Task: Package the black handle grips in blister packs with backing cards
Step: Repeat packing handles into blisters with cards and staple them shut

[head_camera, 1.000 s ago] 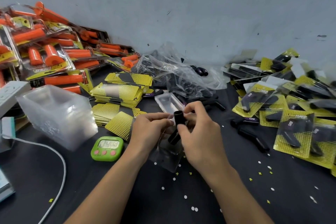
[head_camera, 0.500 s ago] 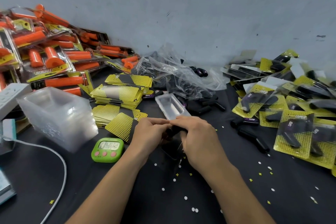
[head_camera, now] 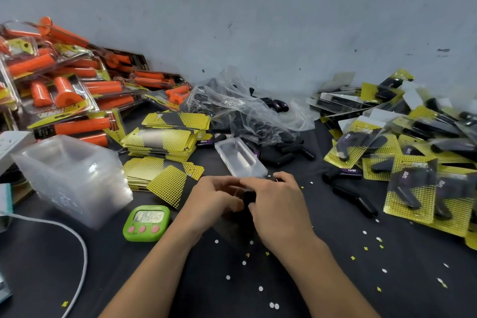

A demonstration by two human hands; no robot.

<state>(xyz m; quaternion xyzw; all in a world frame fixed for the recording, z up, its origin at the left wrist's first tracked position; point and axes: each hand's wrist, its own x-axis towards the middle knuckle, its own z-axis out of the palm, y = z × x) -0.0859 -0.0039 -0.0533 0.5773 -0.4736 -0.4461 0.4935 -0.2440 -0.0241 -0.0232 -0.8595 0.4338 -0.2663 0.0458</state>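
My left hand (head_camera: 215, 200) and my right hand (head_camera: 280, 208) meet at the table's middle, fingers curled round a black handle grip (head_camera: 249, 197) and a clear blister shell (head_camera: 232, 235) under them. Only a small end of the grip shows between the hands. An empty clear blister tray (head_camera: 238, 159) lies just beyond my hands. Yellow dotted backing cards (head_camera: 161, 141) are stacked to the left. Loose black grips (head_camera: 353, 195) lie to the right.
A stack of clear blister shells (head_camera: 72, 178) stands at the left, with a green timer (head_camera: 147, 222) and a white cable (head_camera: 80, 248) near it. Orange grip packs (head_camera: 64, 95) pile at the back left. Finished black packs (head_camera: 413, 188) heap on the right. A plastic bag (head_camera: 247, 111) sits behind.
The black grip stood upright between my hands a second ago. Both hands have lowered it onto the clear shell and closed over it, hiding most of it.
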